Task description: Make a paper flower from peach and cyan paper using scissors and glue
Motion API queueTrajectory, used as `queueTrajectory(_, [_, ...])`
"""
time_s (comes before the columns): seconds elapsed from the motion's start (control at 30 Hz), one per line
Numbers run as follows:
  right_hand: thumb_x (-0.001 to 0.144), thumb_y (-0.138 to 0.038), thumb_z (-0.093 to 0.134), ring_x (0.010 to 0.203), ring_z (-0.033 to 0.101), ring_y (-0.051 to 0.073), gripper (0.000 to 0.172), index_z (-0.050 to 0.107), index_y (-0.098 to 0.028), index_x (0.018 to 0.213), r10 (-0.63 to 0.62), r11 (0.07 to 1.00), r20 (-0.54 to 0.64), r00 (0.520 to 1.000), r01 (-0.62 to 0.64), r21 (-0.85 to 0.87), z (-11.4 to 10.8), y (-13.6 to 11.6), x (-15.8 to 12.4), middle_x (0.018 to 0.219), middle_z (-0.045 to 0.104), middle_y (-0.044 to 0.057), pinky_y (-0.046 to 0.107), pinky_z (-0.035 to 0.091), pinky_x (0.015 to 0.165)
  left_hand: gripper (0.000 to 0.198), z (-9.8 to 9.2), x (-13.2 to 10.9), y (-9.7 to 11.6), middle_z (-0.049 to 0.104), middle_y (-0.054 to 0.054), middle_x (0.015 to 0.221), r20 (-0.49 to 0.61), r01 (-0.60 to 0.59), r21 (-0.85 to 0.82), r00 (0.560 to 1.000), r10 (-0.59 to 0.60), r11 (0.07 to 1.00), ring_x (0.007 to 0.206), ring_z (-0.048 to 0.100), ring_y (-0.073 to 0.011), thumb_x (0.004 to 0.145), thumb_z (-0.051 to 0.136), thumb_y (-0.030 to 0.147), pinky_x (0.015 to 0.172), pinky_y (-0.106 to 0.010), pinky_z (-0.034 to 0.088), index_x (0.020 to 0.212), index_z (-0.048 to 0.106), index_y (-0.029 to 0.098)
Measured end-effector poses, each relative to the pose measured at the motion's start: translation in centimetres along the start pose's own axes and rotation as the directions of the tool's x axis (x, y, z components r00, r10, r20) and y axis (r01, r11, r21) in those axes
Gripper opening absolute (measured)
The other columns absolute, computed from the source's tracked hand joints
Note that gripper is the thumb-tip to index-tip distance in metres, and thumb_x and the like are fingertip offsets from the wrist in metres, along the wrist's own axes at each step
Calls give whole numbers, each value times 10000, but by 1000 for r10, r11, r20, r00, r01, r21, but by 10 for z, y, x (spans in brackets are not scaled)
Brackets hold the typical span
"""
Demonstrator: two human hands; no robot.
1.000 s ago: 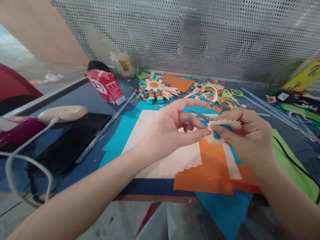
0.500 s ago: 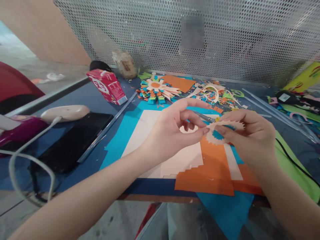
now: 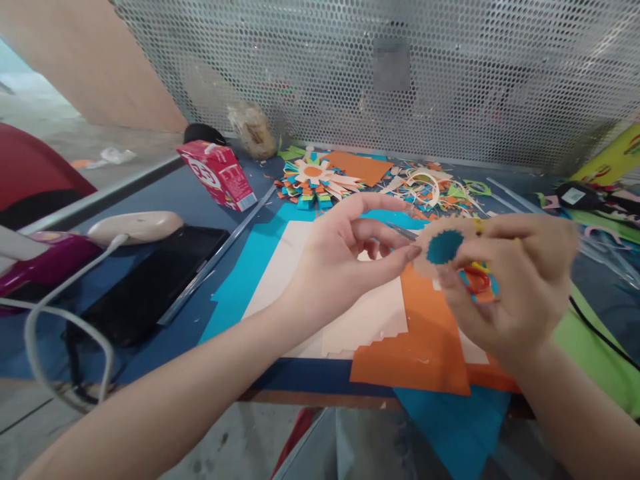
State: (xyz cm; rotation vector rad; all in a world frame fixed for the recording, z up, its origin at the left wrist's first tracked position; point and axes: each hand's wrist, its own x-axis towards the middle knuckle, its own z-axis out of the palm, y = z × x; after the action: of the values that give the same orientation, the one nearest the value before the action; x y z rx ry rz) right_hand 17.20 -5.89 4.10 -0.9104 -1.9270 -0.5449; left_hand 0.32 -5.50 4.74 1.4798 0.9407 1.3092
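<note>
A cream paper piece with a toothed edge and a dark blue, jagged-edged middle is held up above the table. My left hand pinches its left edge between thumb and fingertips. On its right side, the fingers of my right hand are curled close to the paper, the thumb at its lower edge. Scissors are in my right hand too: yellow and red handle parts show by its fingers, and a metal blade shows behind the paper. The grip on the handles is partly hidden and blurred.
Cream sheets, an orange sheet and blue paper lie below my hands. Behind are a layered paper flower and paper scraps. A red carton, a phone and a white cable are at left.
The paper piece has turned from a slanted, bent pose to face me more flatly. My right hand has shifted right and opened its pinch, and the scissors' handles now show more.
</note>
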Motion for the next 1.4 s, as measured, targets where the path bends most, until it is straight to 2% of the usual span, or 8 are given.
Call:
queueTrajectory(0.1, [781,-301,547,708,465,179,209,495,-196,607,-77,996,112,991,82,-42,1,-1,0,725,483,46,374,343,648,352,1,-2,1,633,24,618,37,-34,21,999,33,999,651,619,-119,687,659,168,612,-234,455,1016,533,156])
queueTrajectory(0.37, [813,-225,496,703,443,168,122,513,-200,694,-142,989,189,972,148,-16,2,3,0,722,524,32,348,300,642,435,-2,-4,0,641,27,672,107,-180,54,979,174,982,709,606,-127,701,619,103,717,-290,457,1117,509,171])
queueTrajectory(0.53, [811,-180,453,704,434,171,160,480,-194,654,-149,979,238,960,177,-97,4,2,0,675,511,28,337,276,637,431,-1,-5,-1,633,24,639,84,-192,107,979,184,976,713,615,-159,683,638,123,714,-316,463,1097,542,193])
queueTrajectory(0.77, [761,-100,409,678,430,161,166,460,-192,633,-171,963,279,945,220,-153,8,0,-2,629,510,17,332,249,641,438,2,-6,-3,632,36,615,76,-181,174,983,170,968,703,609,-139,687,633,136,727,-297,462,1112,541,189])
queueTrajectory(1.07, [723,-71,405,639,428,152,167,437,-196,617,-148,977,296,944,187,-106,8,1,-2,590,504,6,330,256,644,418,4,-8,-2,649,24,641,60,-71,125,996,64,990,710,617,-145,693,637,178,728,-299,470,1103,559,207])
queueTrajectory(1.4, [828,-91,333,590,425,117,239,366,-197,616,-86,976,333,939,12,217,6,4,2,589,492,-21,322,263,652,390,3,-6,1,627,29,616,51,1,62,999,-4,998,641,602,-123,699,638,191,673,-276,484,1081,562,183])
